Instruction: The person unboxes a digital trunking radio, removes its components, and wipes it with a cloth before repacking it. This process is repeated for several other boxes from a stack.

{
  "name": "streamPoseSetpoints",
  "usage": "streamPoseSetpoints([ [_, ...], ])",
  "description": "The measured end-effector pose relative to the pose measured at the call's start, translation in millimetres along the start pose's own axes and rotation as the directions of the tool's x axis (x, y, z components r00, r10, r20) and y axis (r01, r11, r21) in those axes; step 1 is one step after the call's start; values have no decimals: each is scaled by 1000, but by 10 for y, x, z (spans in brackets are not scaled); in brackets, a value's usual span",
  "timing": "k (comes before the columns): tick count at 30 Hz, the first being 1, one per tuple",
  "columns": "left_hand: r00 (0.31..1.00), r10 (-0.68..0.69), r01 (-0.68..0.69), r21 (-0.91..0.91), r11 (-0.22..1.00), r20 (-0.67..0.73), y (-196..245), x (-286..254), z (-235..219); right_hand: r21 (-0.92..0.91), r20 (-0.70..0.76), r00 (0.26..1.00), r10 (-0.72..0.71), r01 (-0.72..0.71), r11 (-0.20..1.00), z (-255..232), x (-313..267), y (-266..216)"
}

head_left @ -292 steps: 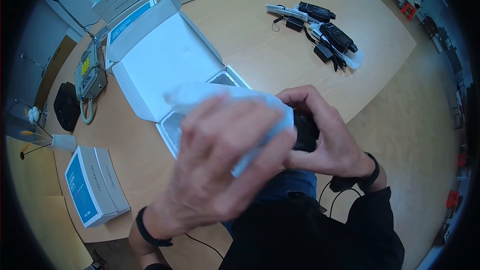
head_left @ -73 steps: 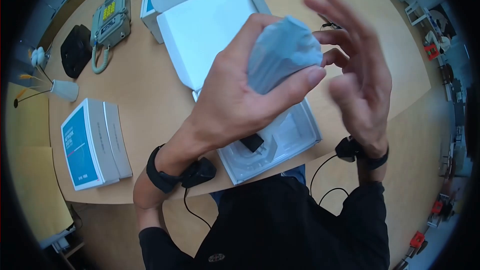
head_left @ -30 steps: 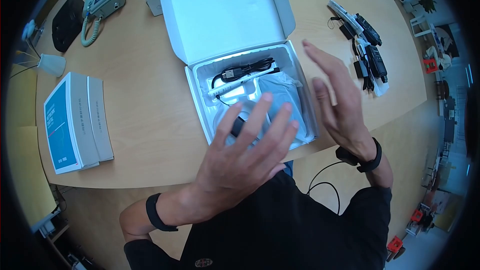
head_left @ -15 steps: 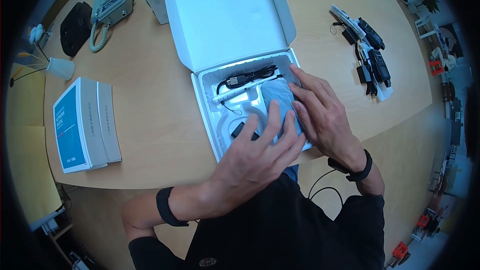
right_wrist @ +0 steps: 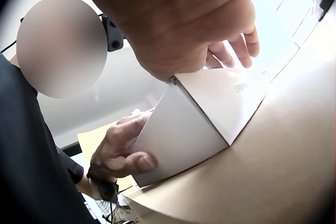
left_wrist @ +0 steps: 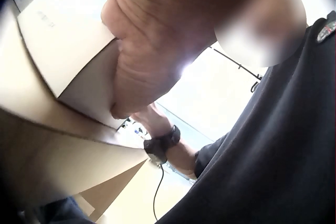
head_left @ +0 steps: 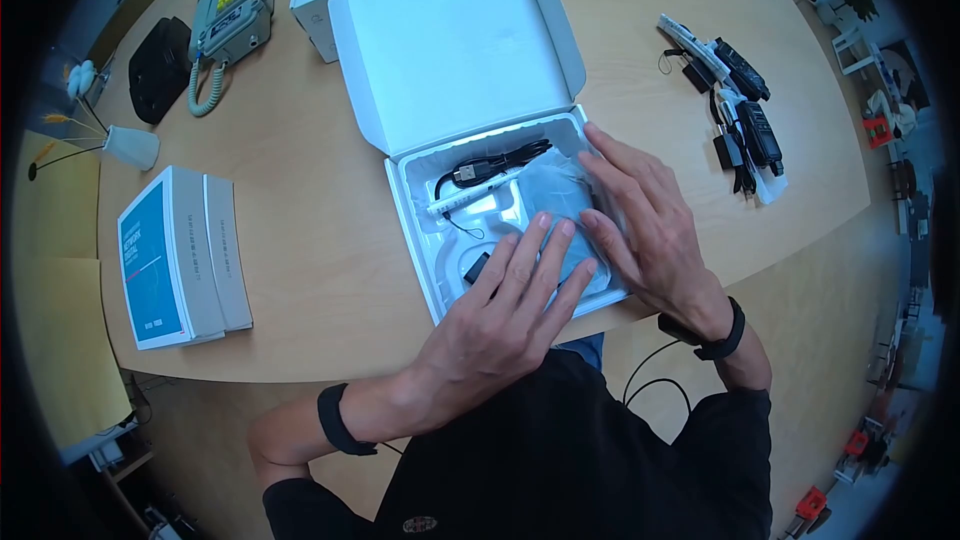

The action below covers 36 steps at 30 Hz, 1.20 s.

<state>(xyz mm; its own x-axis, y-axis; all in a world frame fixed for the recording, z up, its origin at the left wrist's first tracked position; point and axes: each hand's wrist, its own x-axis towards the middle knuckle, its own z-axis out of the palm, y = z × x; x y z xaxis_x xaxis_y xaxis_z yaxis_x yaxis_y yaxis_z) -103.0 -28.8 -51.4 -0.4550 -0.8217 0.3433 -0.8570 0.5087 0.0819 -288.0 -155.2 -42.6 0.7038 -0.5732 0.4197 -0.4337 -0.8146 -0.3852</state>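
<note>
An open white box (head_left: 408, 230) lies near the table's front edge, its lid (head_left: 460, 50) folded back. Inside its molded tray, a pale translucent bag (head_left: 553, 185) fills the right compartment. My left hand (head_left: 505, 325) reaches over the front rim with straight fingers resting on that bag. Along the right wall lies my right hand (head_left: 655, 225), fingers extended over the rim and the bag's edge. A coiled black USB cable (head_left: 500, 162) and a white printed strip (head_left: 470, 195) occupy the back of the tray. A small black block (head_left: 477, 267) shows partly beneath my left fingers.
Two black walkie-talkies (head_left: 762, 135) with chargers and cords lie at the right. Two closed blue-and-white boxes (head_left: 152, 260) stand at the left, behind them a vase (head_left: 132, 147), a black pouch (head_left: 160, 70) and a corded telephone (head_left: 232, 15). Another box (head_left: 315, 15) stands behind the lid.
The bagged item, earlier held up in my left hand, now lies in the tray. Both hands came down over it; in the last half second my left fingers straightened onto the bag.
</note>
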Motion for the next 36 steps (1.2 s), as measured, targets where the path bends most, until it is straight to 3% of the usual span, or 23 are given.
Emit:
streamPoseSetpoints([
  [2, 999, 52, -52, 39, 998, -12, -16, -4, 19, 11, -25, 999, -33, 33, 999, 14, 69, 10],
  [4, 998, 54, -55, 46, 997, 8, 2, 37, -30, -54, 118, 975, -187, 194, 980, 54, 114, 7],
  [8, 996, 88, -89, 44, 995, 20, -42, 75, -65, -64, 116, 987, -108, 115, 991, 106, 65, -27],
  [12, 994, 105, -106, 58, 993, 17, -47, 70, -51, -170, 104, 988, -117, 133, 976, 86, 56, -88],
  [20, 993, 105, -108, 81, 991, 45, -68, 117, -80, -6, 38, 996, -77, 78, 997, 140, 14, -7],
  [36, 992, 129, -129, 38, 991, -1, -131, 108, -28, 80, 2, 999, -49, 49, 996, 161, 27, 47],
])
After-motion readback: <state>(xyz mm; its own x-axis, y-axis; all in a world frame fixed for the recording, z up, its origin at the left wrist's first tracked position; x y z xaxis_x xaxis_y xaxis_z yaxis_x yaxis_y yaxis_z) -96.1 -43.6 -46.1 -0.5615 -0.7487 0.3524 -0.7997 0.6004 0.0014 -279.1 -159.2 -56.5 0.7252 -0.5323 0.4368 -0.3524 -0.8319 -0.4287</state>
